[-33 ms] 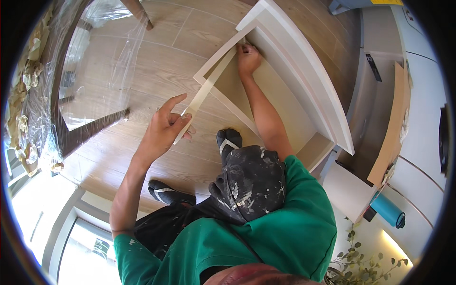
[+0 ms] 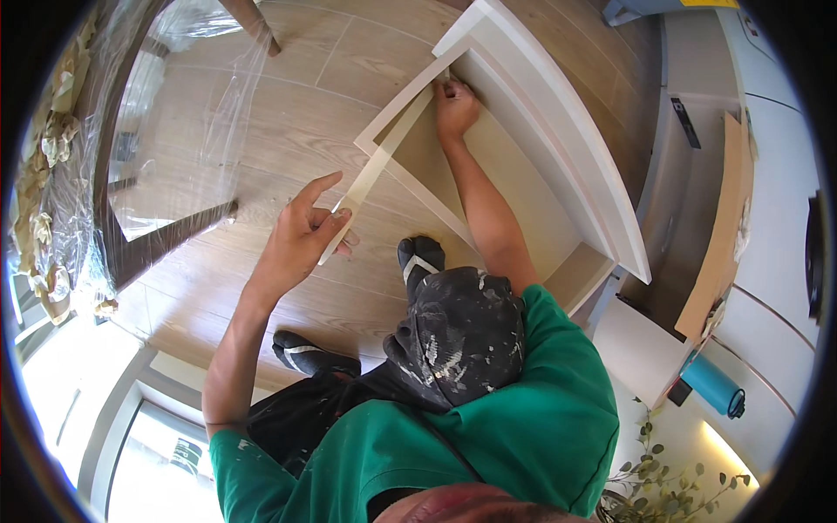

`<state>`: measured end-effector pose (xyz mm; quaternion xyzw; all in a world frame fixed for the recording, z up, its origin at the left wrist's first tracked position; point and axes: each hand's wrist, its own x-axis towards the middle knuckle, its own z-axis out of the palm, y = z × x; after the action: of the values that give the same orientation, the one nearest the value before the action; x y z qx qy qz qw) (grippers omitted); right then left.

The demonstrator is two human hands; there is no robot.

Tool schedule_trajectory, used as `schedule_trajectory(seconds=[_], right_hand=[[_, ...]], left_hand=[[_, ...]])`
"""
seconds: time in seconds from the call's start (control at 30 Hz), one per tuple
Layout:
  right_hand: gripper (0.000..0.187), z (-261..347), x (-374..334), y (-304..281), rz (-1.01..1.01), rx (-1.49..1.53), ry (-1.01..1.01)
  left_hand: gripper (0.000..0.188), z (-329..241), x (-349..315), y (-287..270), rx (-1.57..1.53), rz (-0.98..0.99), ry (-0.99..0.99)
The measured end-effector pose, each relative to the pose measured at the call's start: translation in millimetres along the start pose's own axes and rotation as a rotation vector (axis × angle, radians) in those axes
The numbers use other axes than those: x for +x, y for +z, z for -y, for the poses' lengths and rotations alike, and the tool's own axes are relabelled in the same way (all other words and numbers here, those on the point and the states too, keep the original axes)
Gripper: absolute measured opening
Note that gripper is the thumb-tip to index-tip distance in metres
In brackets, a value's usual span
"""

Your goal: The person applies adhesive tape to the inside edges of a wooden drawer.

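Observation:
A long pale strip of what looks like masking tape (image 2: 377,166) runs slantwise between my two hands. My left hand (image 2: 301,231) pinches its near end between thumb and fingers, with the index finger pointing out. At the far corner of a cream drawer (image 2: 420,193), my right hand (image 2: 457,109) is closed and reaches inside the box. Its fingertips press the strip's far end against the corner; they are partly hidden. The strip crosses the drawer's side edge, and the curved white front panel (image 2: 558,131) stands to the right of my right arm.
On the left is a dark wooden frame (image 2: 105,192) wrapped in clear plastic, with crumpled brown paper beside it. To the right stand an open cabinet space (image 2: 667,235), a cardboard piece (image 2: 713,235) and a teal bottle (image 2: 711,383). My feet rest on the wood-look floor (image 2: 296,113).

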<state>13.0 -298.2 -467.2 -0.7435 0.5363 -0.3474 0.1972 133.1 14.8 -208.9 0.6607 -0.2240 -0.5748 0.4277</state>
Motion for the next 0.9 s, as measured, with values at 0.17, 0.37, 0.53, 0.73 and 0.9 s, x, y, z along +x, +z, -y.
schedule_trajectory(seconds=[0.17,0.37,0.53,0.73,0.9], right_hand=[[0.021,-0.6,2.2,-1.4,-0.086,0.051,-0.091],[0.017,-2.3,3.3,6.3,-0.147,0.164,0.084],[0.016,-7.7,5.3,6.3,-0.18,0.168,0.094],[0.021,-5.6,6.7,8.7,-0.164,0.125,0.117],[0.022,-5.9,7.8,9.9,-0.151,0.081,0.142]], left_hand=[[0.055,0.8,1.9,-2.0,0.064,0.003,-0.022],[0.056,4.7,2.1,-1.0,0.023,-0.015,-0.008],[0.054,-9.1,-3.7,-1.5,0.023,0.012,-0.027],[0.051,-4.9,-1.6,-2.4,0.006,0.0,-0.005],[0.051,-6.1,-3.7,-4.2,0.056,0.014,-0.013]])
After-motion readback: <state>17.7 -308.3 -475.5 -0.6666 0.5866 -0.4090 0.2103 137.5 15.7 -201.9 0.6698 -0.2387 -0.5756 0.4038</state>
